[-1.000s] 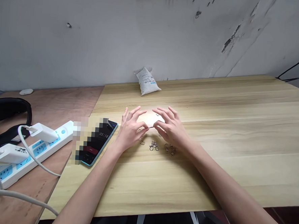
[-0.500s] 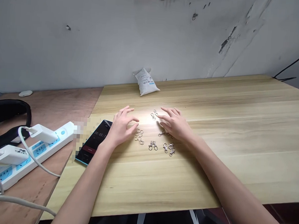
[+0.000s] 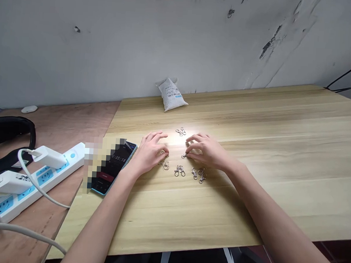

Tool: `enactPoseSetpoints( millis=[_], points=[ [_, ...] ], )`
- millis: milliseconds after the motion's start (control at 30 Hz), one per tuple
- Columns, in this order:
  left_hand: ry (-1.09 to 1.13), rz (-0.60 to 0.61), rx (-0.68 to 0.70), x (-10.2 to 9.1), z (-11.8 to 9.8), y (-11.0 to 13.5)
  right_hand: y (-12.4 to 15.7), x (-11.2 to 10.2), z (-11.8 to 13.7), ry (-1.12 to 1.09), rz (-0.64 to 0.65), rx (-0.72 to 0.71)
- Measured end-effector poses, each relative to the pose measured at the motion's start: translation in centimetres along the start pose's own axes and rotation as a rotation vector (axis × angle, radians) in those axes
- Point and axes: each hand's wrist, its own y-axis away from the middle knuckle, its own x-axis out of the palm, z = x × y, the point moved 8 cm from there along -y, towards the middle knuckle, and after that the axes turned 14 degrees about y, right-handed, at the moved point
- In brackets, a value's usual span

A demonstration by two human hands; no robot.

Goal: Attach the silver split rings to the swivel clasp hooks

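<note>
My left hand [image 3: 149,153] rests on the light wooden table [image 3: 251,152], its fingers curled down onto a small cluster of metal split rings [image 3: 164,164] and pinching one at the fingertips. My right hand [image 3: 210,151] lies opposite, with thumb and fingers pinched on a small silver lobster clasp [image 3: 185,156]. The two hands are a few centimetres apart. Loose clasps lie just in front of the hands [image 3: 179,171], with more beside them [image 3: 198,174]. A joined clasp-and-ring piece [image 3: 180,132] sits alone behind the hands.
A phone [image 3: 114,165] with a running timer lies left of my left hand. A white power strip [image 3: 36,176] with chargers and cables sits on the darker table to the left, beside a black headset [image 3: 5,135]. A small white bag [image 3: 171,94] leans against the wall.
The hands drew apart, leaving a joined piece behind them on the table. They have since come down again, left onto the rings and right onto a clasp.
</note>
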Motion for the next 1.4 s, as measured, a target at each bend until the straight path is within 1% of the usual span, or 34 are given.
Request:
enactPoseSetpoints(
  millis=[133,267,367,467,633,867,1033,1133,1333,1400],
  points=[
    [-0.005,0.036,-0.017,0.3,-0.2,-0.1,-0.3,0.1,0.9,-0.061,0.016,0.003],
    [-0.013,0.039,-0.007,-0.5,0.0,0.1,-0.5,0.1,1.4,-0.073,0.003,0.003],
    [-0.019,0.051,-0.004,-0.9,0.4,0.4,-0.6,0.2,1.6,-0.066,0.038,0.005],
    [-0.032,0.082,0.000,-0.6,0.4,0.3,-0.6,0.1,1.8,-0.064,0.063,0.009],
    [-0.042,0.087,-0.007,-0.1,0.2,0.1,-0.6,0.0,1.9,-0.047,0.056,0.001],
    [0.046,0.102,-0.052,0.2,0.1,0.1,-0.6,0.3,1.9,-0.034,0.042,-0.009],
    [0.123,0.118,-0.127,0.5,0.4,0.0,-0.7,0.6,2.3,-0.025,0.004,-0.029],
    [0.108,0.095,-0.107,0.4,0.4,-0.1,-0.6,0.7,2.6,-0.014,-0.031,-0.045],
    [0.034,-0.057,0.012,-0.8,-0.5,-0.2,-0.6,0.5,2.9,0.030,-0.092,-0.052],
    [0.024,-0.080,0.045,-0.9,-0.9,-0.2,-0.6,0.3,2.8,0.048,-0.109,-0.045]
  ],
)
